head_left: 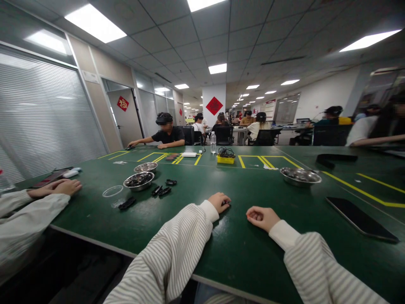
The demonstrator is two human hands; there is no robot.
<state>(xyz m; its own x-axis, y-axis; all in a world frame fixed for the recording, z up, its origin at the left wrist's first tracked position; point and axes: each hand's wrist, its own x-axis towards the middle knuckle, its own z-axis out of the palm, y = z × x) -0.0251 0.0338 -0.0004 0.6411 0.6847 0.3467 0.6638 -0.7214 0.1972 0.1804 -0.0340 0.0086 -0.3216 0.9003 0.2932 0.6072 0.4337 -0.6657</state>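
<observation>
My left hand (217,202) rests on the green table (177,236), its fingers curled around a small black part (225,203) that shows only partly. To its right, my right hand (263,218) is closed with the fingers bent in; whatever it may hold is hidden. Left of my hands lie several black plastic pieces (161,191), with another black piece (127,204) closer to me. Beside them stands a metal bowl (139,188) full of black parts, and a second metal bowl (145,167) is just behind it.
At right are another metal bowl (300,182) and a dark phone-like slab (361,219). A yellow box (225,160) with black cables and a water bottle (213,142) stand farther back. A clear ring (112,191) lies left. Another person's hands (65,188) rest at far left; a co-worker (167,135) sits opposite.
</observation>
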